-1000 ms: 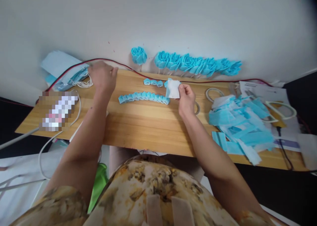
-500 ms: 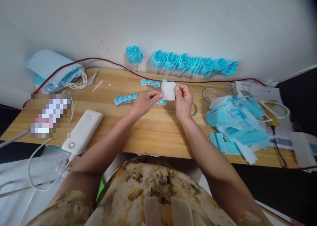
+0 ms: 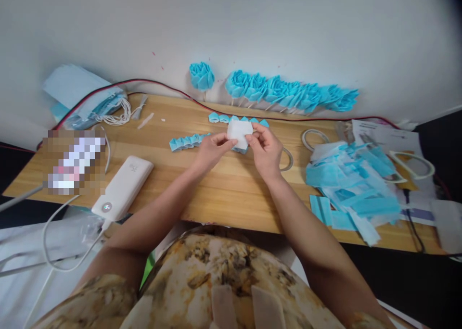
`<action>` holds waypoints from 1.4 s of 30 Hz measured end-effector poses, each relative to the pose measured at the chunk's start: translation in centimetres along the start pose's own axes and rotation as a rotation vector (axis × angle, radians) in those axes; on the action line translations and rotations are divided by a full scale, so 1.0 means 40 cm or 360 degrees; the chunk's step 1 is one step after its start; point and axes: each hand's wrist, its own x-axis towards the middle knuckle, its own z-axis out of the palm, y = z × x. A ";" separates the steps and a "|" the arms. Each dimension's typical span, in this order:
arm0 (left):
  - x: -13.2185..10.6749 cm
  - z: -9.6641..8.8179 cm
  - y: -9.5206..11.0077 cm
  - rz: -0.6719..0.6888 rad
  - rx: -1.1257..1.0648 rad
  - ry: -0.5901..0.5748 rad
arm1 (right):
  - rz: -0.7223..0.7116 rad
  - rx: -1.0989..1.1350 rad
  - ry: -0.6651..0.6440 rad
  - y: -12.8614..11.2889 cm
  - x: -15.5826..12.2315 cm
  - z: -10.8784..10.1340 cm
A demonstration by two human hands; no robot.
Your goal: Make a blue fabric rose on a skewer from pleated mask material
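Note:
Between my two hands is a small white square of fabric (image 3: 239, 132), held above the table. My left hand (image 3: 212, 149) pinches its lower left corner between thumb and fingers. On the right edge, my right hand (image 3: 266, 149) grips it with the thumb in front and the fingers behind. Just behind the square runs a row of small folded blue petals (image 3: 218, 119), partly covered by it. Another row of folded blue petals (image 3: 187, 142) lies to the left, its right end hidden by my left hand.
Several blue fabric roses (image 3: 276, 91) on sticks lean along the wall. A heap of blue strips (image 3: 353, 180) lies at right, near tape rolls (image 3: 314, 140) and scissors (image 3: 413, 165). At left are a white power bank (image 3: 122, 188), a blurred phone (image 3: 77, 160) and stacked sheets (image 3: 79, 93).
My left hand has shifted to the square's lower left corner. My right thumb has come onto its front lower right. The whole view has moved slightly.

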 end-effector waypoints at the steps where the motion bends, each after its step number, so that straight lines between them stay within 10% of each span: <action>1: -0.002 0.000 0.001 0.0009 0.0021 0.0027 | 0.0002 0.0015 0.0001 0.000 0.000 0.001; 9: -0.002 -0.023 0.014 0.0283 0.0142 0.0308 | -0.0214 -0.0093 -0.0013 -0.006 -0.007 -0.012; 18: -0.005 -0.031 0.017 0.0217 -0.0124 -0.0019 | -0.0307 -0.0166 -0.0129 0.000 -0.011 -0.011; 31: 0.000 -0.022 0.004 0.0196 -0.0122 -0.0017 | -0.0087 0.0135 0.0005 0.004 -0.001 0.001; 42: -0.005 -0.020 0.016 0.0373 -0.0088 -0.0100 | -0.0494 -0.0196 -0.0048 -0.006 -0.014 -0.009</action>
